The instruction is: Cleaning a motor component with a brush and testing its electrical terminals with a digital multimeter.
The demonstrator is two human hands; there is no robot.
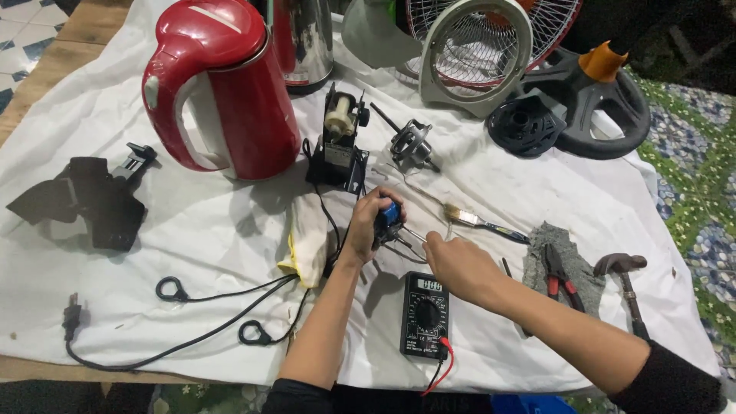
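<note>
Upright, left hand (pixel 366 226) clasping blue part (pixel 389 212), right hand (pixel 458 264) pinching probe (pixel 448 230).

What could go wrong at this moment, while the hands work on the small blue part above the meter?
1. The left hand holds the small blue part in the air; it may slip while the right hand works at its thin wires.
2. The right forearm hangs just above the black multimeter and could knock it or tug its red lead.

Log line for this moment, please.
left hand: holds blue part | right hand: pinches wire | multimeter: on white cloth
</note>
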